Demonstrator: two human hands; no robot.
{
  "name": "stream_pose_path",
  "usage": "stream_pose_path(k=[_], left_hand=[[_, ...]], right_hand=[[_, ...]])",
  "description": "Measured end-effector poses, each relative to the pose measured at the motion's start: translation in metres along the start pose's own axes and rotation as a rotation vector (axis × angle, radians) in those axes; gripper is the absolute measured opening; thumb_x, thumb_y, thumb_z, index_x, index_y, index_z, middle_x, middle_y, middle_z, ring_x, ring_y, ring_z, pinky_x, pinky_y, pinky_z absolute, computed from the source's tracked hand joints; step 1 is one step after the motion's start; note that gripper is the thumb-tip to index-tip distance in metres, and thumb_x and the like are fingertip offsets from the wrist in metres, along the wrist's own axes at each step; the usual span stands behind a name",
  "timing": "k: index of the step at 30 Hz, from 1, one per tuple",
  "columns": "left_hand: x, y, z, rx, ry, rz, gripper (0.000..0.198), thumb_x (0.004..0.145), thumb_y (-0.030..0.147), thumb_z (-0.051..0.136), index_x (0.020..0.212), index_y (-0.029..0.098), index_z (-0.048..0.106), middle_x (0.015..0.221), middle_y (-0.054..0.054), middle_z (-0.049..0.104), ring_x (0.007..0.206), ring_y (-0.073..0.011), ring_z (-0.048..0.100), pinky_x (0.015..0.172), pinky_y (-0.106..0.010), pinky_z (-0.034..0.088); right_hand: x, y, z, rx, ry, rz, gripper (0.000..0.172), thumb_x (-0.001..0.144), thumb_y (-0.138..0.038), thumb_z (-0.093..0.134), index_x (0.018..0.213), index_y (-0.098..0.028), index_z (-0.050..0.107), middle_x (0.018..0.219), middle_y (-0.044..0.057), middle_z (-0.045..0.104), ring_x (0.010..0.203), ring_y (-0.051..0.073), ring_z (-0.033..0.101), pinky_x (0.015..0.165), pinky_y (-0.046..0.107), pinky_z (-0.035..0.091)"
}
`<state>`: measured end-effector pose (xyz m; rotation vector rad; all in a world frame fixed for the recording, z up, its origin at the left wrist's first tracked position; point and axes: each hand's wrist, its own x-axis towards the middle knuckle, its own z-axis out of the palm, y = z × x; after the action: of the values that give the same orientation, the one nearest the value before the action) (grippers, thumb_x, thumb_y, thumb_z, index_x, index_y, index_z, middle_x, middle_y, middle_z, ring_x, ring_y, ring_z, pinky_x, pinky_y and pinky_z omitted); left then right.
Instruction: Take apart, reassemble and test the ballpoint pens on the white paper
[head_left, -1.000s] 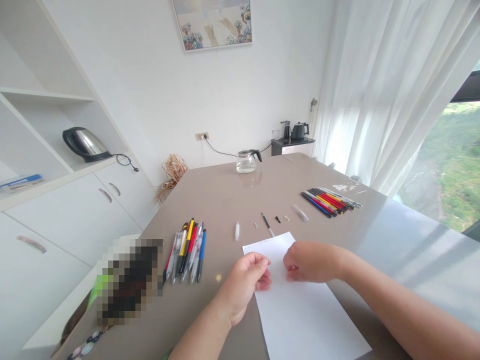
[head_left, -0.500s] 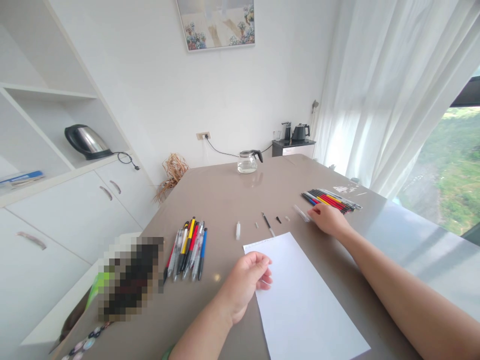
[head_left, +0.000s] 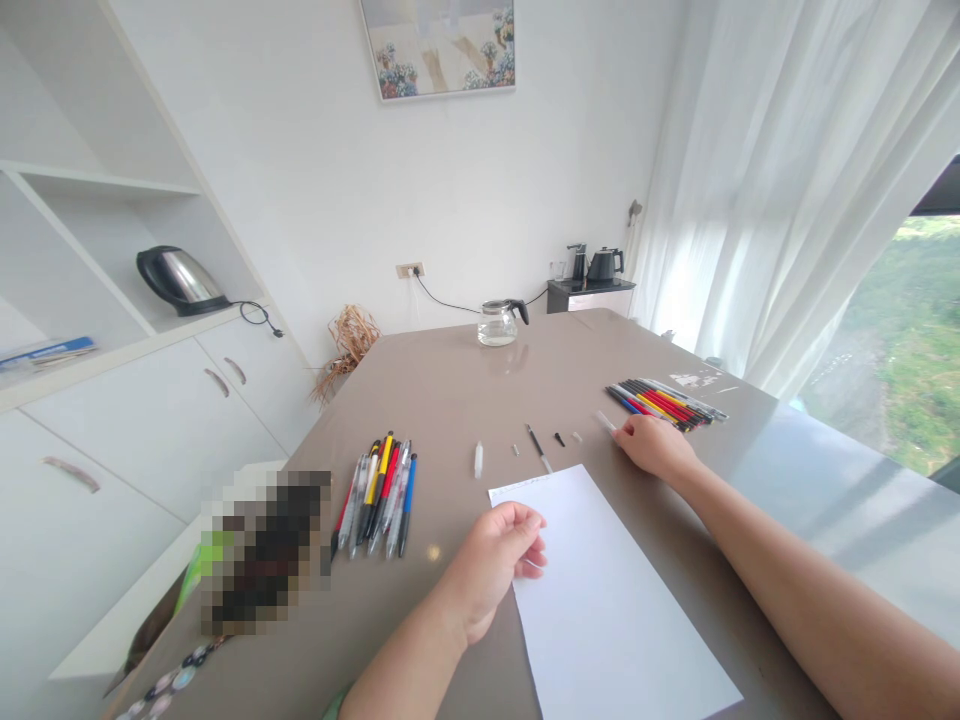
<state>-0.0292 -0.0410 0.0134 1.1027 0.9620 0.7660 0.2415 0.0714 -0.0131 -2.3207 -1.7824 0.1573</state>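
Observation:
My left hand (head_left: 499, 560) rests above the left edge of a white sheet of paper (head_left: 615, 600). Its thumb meets the index finger, the other fingers are curled, and nothing shows in them. At the right, my right hand (head_left: 651, 446) is closed around the near end of a clear pen barrel (head_left: 605, 422) lying on the table. Left of it, beyond the paper, lie a small clear piece (head_left: 577, 437), a black pen tip (head_left: 559, 439), an ink refill (head_left: 538, 446), a tiny spring-like piece (head_left: 515, 450) and a short clear tube (head_left: 478, 460).
A row of pens (head_left: 664, 402) lies just beyond my right hand. Another bunch of pens (head_left: 381, 495) is at the left. A glass pot (head_left: 497, 324) stands at the table's far end. A blurred dark object (head_left: 270, 550) and a bead string (head_left: 176, 680) are at the near left.
My right hand has closed over the near end of the clear barrel, covering more of it. My left hand stays in place. The view has shifted slightly.

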Motion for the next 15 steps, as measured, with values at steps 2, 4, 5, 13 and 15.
stream_pose_path(k=[2,4,5,13,15], left_hand=[[0.0003,0.0,-0.0001,0.003,0.001,-0.005,0.026,0.073,0.039,0.051,0.079,0.014,0.053,0.071,-0.002,0.05,0.066,-0.0122,0.049,0.063,-0.027,0.04],[0.0005,0.0002,0.0,0.007,0.002,-0.006,0.025,0.074,0.039,0.051,0.079,0.014,0.053,0.071,-0.002,0.05,0.066,-0.0121,0.049,0.064,-0.027,0.04],[0.0005,0.0003,0.0001,0.008,0.002,-0.006,0.025,0.074,0.038,0.051,0.079,0.014,0.053,0.071,-0.002,0.049,0.066,-0.0121,0.049,0.064,-0.027,0.04],[-0.0004,0.001,0.0009,0.016,-0.007,-0.003,0.023,0.076,0.037,0.049,0.08,0.014,0.052,0.072,-0.002,0.049,0.067,-0.0121,0.049,0.064,-0.027,0.04],[-0.0005,0.001,0.001,0.018,-0.01,-0.002,0.023,0.076,0.036,0.049,0.08,0.014,0.052,0.072,-0.002,0.049,0.067,-0.0119,0.049,0.064,-0.026,0.04]], right_hand=[[0.001,0.0001,0.0006,-0.013,-0.011,0.0,0.032,0.076,-0.04,0.039,0.074,-0.017,0.061,0.083,0.012,0.062,0.075,0.025,0.056,0.058,0.031,0.039],[0.0018,0.0005,0.0012,-0.019,-0.018,-0.003,0.032,0.076,-0.038,0.039,0.075,-0.016,0.061,0.083,0.013,0.062,0.076,0.025,0.056,0.06,0.031,0.039],[0.002,0.0008,0.0015,-0.023,-0.021,-0.005,0.032,0.076,-0.038,0.038,0.075,-0.015,0.061,0.084,0.014,0.062,0.077,0.025,0.056,0.061,0.031,0.039],[0.0018,0.0028,0.0038,-0.045,-0.018,0.006,0.033,0.078,-0.034,0.037,0.086,-0.013,0.061,0.091,0.016,0.061,0.08,0.026,0.056,0.063,0.032,0.039],[0.0014,0.0025,0.0039,-0.047,-0.015,0.01,0.033,0.078,-0.033,0.036,0.085,-0.013,0.061,0.09,0.016,0.061,0.08,0.026,0.056,0.063,0.032,0.039]])
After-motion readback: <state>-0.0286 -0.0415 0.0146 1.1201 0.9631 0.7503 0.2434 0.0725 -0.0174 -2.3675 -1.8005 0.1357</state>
